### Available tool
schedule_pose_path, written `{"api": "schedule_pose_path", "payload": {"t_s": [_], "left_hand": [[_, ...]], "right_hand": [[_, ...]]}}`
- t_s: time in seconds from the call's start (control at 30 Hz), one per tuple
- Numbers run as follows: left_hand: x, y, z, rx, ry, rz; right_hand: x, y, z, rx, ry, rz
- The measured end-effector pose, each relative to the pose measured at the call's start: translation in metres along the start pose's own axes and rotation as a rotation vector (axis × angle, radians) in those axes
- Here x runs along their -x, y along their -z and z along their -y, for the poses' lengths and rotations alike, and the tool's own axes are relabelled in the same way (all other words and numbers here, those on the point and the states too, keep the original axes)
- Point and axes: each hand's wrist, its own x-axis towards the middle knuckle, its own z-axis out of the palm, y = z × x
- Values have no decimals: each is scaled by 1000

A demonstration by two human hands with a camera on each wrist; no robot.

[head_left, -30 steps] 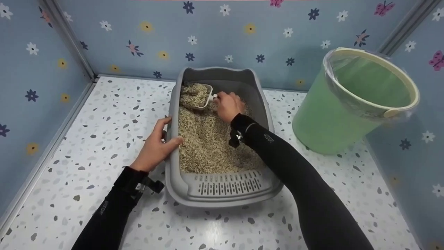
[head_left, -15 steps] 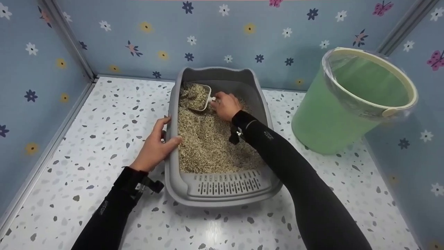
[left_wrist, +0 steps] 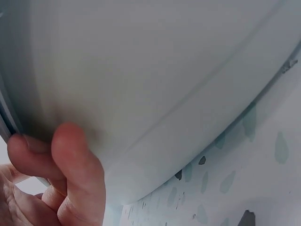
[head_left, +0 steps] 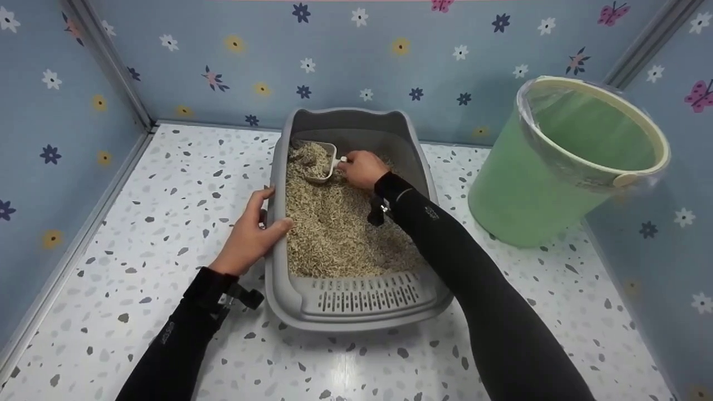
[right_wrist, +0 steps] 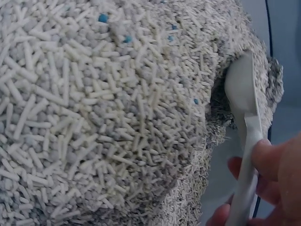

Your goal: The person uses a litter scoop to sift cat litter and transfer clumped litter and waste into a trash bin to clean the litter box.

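Note:
A grey litter box [head_left: 356, 322] filled with pale pellet litter [head_left: 328, 234] lies in the middle of the floor. My right hand [head_left: 365, 169] grips the handle of a white litter scoop [right_wrist: 241, 89] near the box's back left corner. The scoop is tilted and carries a heap of litter, with dark clumped litter beside it in the right wrist view. At the box's left side my left hand [head_left: 250, 234] holds the rim, its thumb over the edge. Its fingers [left_wrist: 77, 160] lie against the outer wall in the left wrist view.
To the right stands a green trash bin [head_left: 518, 195] lined with a clear bag [head_left: 585, 178]. A flower-patterned wall [head_left: 356, 67] rises close behind the box, with more walls at left and right. The white floor [head_left: 167, 223] has grey specks.
The scoop has shifted slightly towards me, and the heap in it looks smaller. My right hand has moved with it, while my left hand has stayed on the rim.

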Motion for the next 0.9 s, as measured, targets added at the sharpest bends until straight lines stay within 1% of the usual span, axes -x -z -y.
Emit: {"api": "schedule_pose_path", "payload": {"t_s": [0.13,0.23,0.4,0.47,0.57,0.63,0.73,0.8,0.9], "left_hand": [[0,0,-1,2,4,2],[0,0,1,5,7,0],[0,0,3,9,4,-8],[0,0,3,8,-3,-10],[0,1,3,5,-10,-13],[1,1,2,2,-9,-10],[1,0,1,-3,-12,-12],[0,0,0,-9,-12,-15],[-1,-1,1,-16,-11,-18]], "right_hand": [[-2,3,-1,-21,10,49],[-1,6,-1,-9,29,61],[1,10,-1,54,97,72],[2,11,-2,55,123,88],[4,14,-4,34,150,134],[7,16,-4,3,139,188],[11,17,-3,-18,126,233],[13,18,-2,-34,114,245],[14,17,-3,-18,125,235]]}}
